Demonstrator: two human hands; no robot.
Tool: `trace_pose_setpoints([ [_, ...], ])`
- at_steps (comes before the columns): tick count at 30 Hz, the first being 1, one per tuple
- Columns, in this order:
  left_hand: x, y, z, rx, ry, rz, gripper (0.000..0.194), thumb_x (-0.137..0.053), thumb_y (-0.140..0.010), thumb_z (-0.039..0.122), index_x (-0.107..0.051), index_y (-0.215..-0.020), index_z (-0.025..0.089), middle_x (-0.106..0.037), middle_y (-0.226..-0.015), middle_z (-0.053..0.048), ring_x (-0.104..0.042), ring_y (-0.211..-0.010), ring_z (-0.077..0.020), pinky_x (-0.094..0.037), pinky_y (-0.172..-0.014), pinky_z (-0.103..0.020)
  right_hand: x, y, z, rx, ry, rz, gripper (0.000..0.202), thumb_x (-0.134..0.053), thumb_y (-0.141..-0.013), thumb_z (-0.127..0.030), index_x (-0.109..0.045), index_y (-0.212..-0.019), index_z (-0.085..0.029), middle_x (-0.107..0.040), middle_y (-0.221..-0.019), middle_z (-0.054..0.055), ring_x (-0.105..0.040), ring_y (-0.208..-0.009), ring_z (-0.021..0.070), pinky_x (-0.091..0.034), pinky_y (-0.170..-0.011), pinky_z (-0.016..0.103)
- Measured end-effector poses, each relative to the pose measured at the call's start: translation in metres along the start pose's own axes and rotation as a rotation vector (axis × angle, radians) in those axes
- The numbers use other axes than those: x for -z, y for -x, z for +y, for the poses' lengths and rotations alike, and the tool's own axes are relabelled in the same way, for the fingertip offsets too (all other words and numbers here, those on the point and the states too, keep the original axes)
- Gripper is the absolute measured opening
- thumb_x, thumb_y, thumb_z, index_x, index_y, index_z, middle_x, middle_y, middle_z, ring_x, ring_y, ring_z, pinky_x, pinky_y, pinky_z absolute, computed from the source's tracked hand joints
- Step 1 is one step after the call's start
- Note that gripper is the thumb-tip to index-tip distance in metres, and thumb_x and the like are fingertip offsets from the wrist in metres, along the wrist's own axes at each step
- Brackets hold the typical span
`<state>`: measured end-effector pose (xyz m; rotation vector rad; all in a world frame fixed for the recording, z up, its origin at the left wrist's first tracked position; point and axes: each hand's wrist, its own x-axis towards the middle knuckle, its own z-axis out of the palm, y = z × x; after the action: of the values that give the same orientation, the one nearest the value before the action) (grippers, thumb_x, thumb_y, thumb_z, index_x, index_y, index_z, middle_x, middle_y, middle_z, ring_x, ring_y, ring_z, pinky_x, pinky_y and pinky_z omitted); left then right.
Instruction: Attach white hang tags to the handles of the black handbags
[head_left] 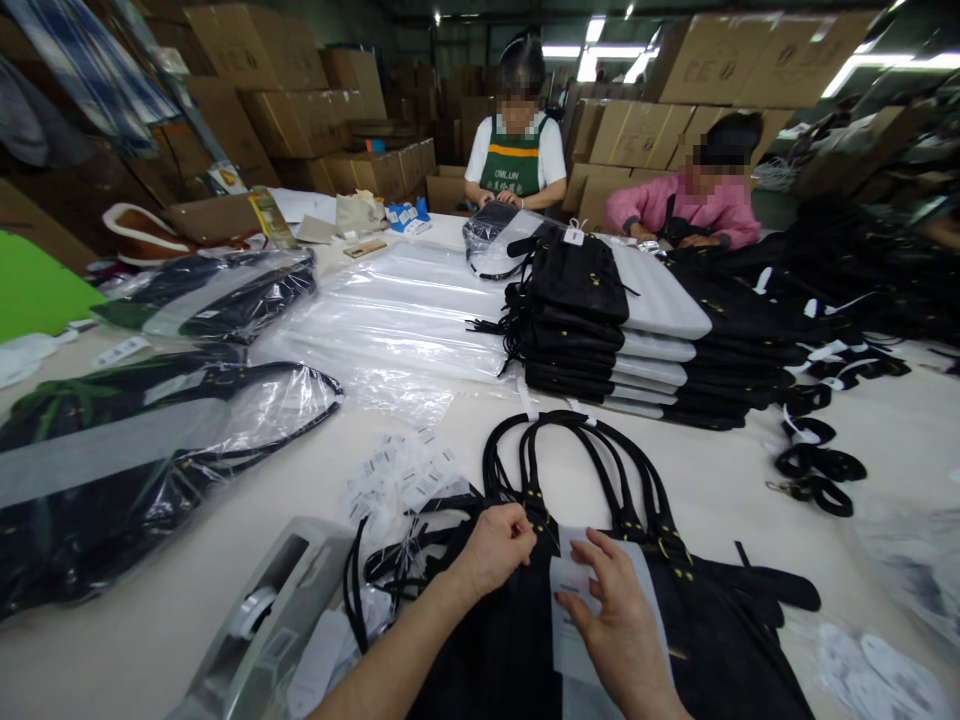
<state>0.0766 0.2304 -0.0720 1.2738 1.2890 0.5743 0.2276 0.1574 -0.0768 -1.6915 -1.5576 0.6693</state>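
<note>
A black bag with looped handles lies flat on the table in front of me. My left hand pinches at the bag's top edge near the base of a handle, fingers closed. My right hand rests with spread fingers on a white paper card lying on the bag.
A tape dispenser sits at the lower left. Small white tags are scattered nearby. Bagged black bags lie left, a stack of black bags ahead, coiled straps right. Two people work across the table; cardboard boxes behind.
</note>
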Motion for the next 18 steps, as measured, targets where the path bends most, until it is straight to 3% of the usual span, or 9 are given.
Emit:
trace_pose_setpoints([
  [6, 0.004, -0.002, 0.002, 0.070, 0.130, 0.047, 0.010, -0.049, -0.065, 0.015, -0.047, -0.056, 0.017, -0.047, -0.040, 0.007, -0.044, -0.038, -0.0071, -0.032, -0.042, -0.017, -0.005, -0.011, -0.027, 0.365, 0.391, 0.042, 0.045, -0.029, -0.077, -0.001, -0.044, -0.116, -0.017, -0.045, -0.121, 0.017, -0.052, -0.108, 0.0246, -0.055, -0.076, 0.036],
  [11, 0.009, 0.000, 0.002, 0.092, 0.193, 0.076, 0.011, -0.049, -0.064, 0.014, -0.045, -0.055, 0.017, -0.047, -0.041, 0.007, -0.044, -0.039, -0.0066, -0.036, -0.044, -0.018, -0.030, 0.009, -0.037, 0.625, 0.652, -0.152, 0.051, -0.030, -0.070, 0.007, -0.047, -0.115, -0.010, -0.055, -0.116, 0.020, -0.057, -0.101, 0.0258, -0.056, -0.074, 0.031],
  [15, 0.008, 0.001, -0.006, 0.079, 0.194, 0.066, 0.011, -0.050, -0.064, 0.012, -0.046, -0.055, 0.017, -0.046, -0.041, 0.007, -0.045, -0.038, -0.0069, -0.035, -0.044, -0.018, -0.039, 0.038, -0.020, 0.549, 0.547, -0.236, 0.069, -0.036, -0.059, 0.006, -0.035, -0.128, -0.002, -0.046, -0.126, 0.023, -0.043, -0.117, 0.0302, -0.050, -0.087, 0.037],
  [18, 0.006, 0.002, -0.013, 0.071, 0.192, 0.064, 0.012, -0.051, -0.063, 0.011, -0.046, -0.054, 0.017, -0.046, -0.040, 0.008, -0.045, -0.039, -0.0069, -0.032, -0.043, -0.018, -0.029, 0.044, -0.006, 0.454, 0.380, -0.237, 0.065, -0.034, -0.066, 0.004, -0.030, -0.130, -0.009, -0.047, -0.125, 0.018, -0.044, -0.117, 0.0244, -0.049, -0.089, 0.035],
])
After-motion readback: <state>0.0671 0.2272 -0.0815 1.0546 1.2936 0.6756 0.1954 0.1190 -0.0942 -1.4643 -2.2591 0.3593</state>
